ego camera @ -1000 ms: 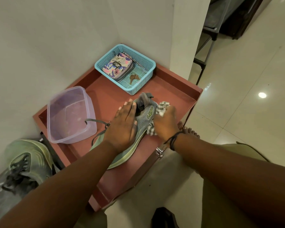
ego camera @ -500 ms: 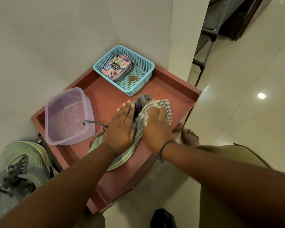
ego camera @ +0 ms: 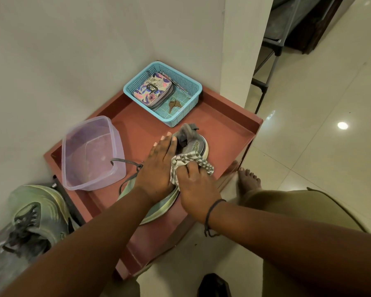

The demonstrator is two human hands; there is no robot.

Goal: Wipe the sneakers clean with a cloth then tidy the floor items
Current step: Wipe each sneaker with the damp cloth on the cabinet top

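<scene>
A grey-green sneaker (ego camera: 192, 144) lies on its side on the red table (ego camera: 223, 127), heel away from me. My left hand (ego camera: 159, 168) presses flat on its upper with straight fingers. My right hand (ego camera: 194, 185) grips a checked cloth (ego camera: 191, 160) and holds it against the sneaker's side near the middle. The second sneaker (ego camera: 32, 215) sits lower down at the left, beside the table, laces loose.
A clear lilac plastic tub (ego camera: 90, 155) stands on the table's left side. A blue basket (ego camera: 186, 82) at the back corner holds a floral pouch (ego camera: 152, 90) and keys (ego camera: 174, 105). Walls close in behind. My bare foot (ego camera: 248, 179) rests on the tiled floor.
My right hand with the cloth slid back along the sneaker from the heel toward its middle. My left hand stayed pressed on the shoe.
</scene>
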